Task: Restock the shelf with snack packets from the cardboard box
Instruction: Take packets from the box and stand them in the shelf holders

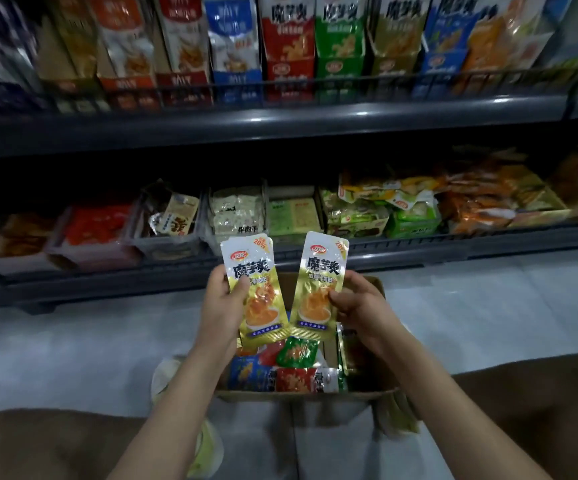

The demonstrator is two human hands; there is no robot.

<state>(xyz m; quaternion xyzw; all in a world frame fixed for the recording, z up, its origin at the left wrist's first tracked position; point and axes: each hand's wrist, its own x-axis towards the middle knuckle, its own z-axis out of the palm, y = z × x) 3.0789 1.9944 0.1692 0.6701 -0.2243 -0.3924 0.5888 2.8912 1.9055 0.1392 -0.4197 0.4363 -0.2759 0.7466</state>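
While I look down through the head camera, the clearest writing I can read is "魔芋爽" in dark characters on two gold snack packets held up side by side, each with a red oval logo above it and "20%" in its top corner. The smaller print under the names is too blurred for me to read.

The left hand grips the left gold packet with its thumb curled across the front and the fingers behind; a second edge shows behind that packet's top. The right hand pinches the right gold packet at its right edge, thumb on the face. Both packets stand nearly upright, their lower corners close together, just above the open cardboard box on the floor, which holds a green packet, a red packet and a blue packet.

On the upper shelf a red display carton and a green display carton carry the same "魔芋爽". The lower shelf holds trays of mixed snacks.
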